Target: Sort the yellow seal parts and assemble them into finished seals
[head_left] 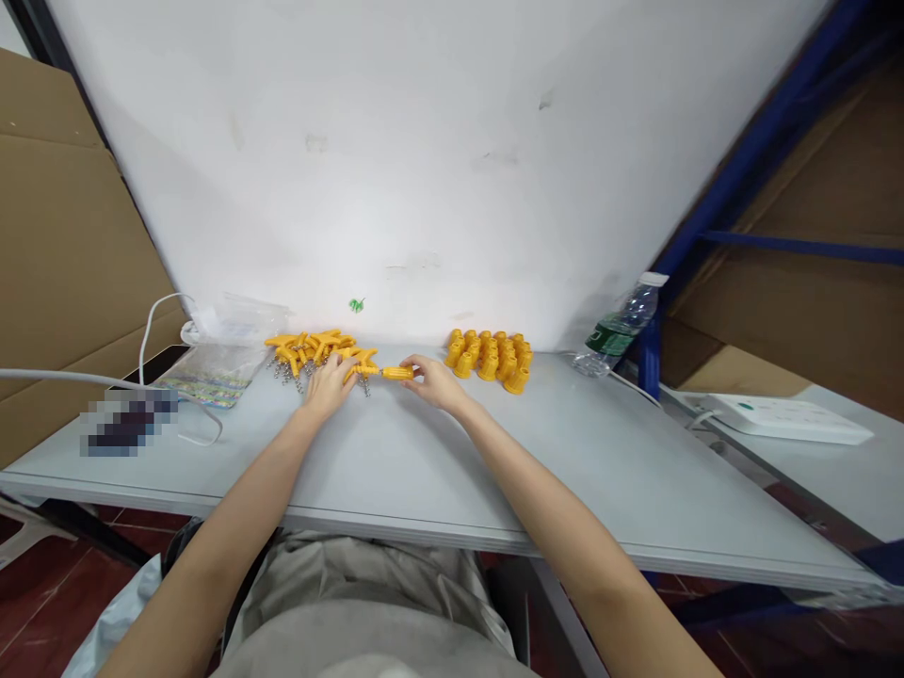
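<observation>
My left hand (pixel 330 384) is closed on a yellow plastic piece with a slim shaft (pixel 363 369) at the back middle of the table. My right hand (pixel 432 382) pinches a ribbed yellow plastic sleeve (pixel 396 373) in line with that shaft. A bit of metal shows between the two parts; whether they are joined, I cannot tell. Behind and left of my left hand lies a heap of branched yellow plastic pieces (pixel 300 348) with metal screw-like ends. Right of my right hand stand several yellow flared caps (pixel 487 356) in rows.
A clear bottle (pixel 616 331) with a green label leans against the white wall (pixel 424 169) at the right. Plastic bags (pixel 218 372) and a white cable (pixel 146 330) lie at the left. A white power strip (pixel 787 417) sits beyond the blue frame (pixel 650 358).
</observation>
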The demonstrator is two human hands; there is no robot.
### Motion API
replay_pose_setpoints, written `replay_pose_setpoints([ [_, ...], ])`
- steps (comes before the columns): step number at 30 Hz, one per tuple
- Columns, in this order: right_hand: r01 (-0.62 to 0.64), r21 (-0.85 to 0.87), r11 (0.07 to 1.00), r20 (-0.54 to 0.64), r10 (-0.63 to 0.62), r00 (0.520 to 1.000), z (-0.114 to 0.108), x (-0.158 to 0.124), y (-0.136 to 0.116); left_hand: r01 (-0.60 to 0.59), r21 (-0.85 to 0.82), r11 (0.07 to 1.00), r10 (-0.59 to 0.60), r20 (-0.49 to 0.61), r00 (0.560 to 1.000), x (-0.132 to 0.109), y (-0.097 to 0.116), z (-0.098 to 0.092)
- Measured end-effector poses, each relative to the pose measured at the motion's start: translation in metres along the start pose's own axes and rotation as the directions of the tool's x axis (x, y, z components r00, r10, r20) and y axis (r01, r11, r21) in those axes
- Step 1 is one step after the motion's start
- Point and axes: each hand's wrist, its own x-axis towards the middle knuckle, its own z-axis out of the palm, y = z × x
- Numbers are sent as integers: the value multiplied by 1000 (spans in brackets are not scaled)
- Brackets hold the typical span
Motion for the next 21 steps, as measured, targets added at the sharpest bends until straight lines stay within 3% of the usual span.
replay_pose_setpoints([
  [8, 62, 112, 992, -12, -61, 998, -1, 6, -8, 77, -8, 997, -77, -40, 996, -1, 10, -6],
  [16, -192, 469, 862, 35, 198, 979, 8, 8, -6, 87, -31, 996, -89, -52, 995, -1, 13, -6],
  [21, -224, 641, 734, 157, 160, 974, 0, 1, -8, 92, -34, 995, -93, -41, 995, -1, 12, -4],
])
